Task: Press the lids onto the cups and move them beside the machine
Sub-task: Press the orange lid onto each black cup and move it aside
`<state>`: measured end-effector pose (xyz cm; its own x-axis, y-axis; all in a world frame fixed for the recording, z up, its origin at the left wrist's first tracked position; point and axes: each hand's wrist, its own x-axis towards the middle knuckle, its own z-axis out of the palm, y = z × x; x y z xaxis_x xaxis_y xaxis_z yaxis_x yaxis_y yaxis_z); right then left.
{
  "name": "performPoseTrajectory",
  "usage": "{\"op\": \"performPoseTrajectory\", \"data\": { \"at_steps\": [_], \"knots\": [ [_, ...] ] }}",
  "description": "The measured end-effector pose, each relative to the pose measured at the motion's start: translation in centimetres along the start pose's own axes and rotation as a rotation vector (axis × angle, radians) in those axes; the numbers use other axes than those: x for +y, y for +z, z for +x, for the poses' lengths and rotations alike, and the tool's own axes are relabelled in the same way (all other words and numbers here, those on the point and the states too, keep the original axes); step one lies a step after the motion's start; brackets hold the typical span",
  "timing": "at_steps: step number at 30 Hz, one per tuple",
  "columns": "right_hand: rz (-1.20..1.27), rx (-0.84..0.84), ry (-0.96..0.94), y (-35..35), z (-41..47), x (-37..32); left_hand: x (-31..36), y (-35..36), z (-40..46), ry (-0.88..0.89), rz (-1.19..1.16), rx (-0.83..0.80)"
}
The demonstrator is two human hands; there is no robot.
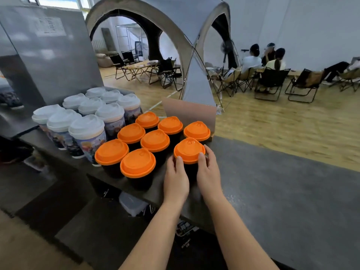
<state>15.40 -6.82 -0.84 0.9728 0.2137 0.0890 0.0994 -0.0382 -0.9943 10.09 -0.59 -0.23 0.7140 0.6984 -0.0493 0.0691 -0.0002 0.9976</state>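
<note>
Head view showed the left hand and right hand clasping an orange-lidded cup between them. It stood near the counter's front edge, bare counter rightward.

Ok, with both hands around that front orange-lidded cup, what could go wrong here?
The orange-lidded black cup between the left hand and right hand stands tight against neighbouring orange-lidded cups; sliding it could topple them. It also sits near the grey counter's front edge, so a slip may drop it.
</note>
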Motion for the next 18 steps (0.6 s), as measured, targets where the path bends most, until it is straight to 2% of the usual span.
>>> {"op": "performPoseTrajectory", "data": {
  "at_steps": [3,11,18],
  "knots": [
    [0.005,0.089,-0.007,-0.4,-1.5,0.1,-0.1,-0.2,-1.1,0.010,0.046,-0.045],
    [0.022,0.359,-0.002,-4.5,-2.6,0.3,0.2,1.7,-1.7,0.061,0.116,-0.340],
    [-0.041,0.416,0.023,-5.4,-3.7,0.8,-0.4,2.2,-1.7,0.070,0.121,-0.416]
  ]
}}
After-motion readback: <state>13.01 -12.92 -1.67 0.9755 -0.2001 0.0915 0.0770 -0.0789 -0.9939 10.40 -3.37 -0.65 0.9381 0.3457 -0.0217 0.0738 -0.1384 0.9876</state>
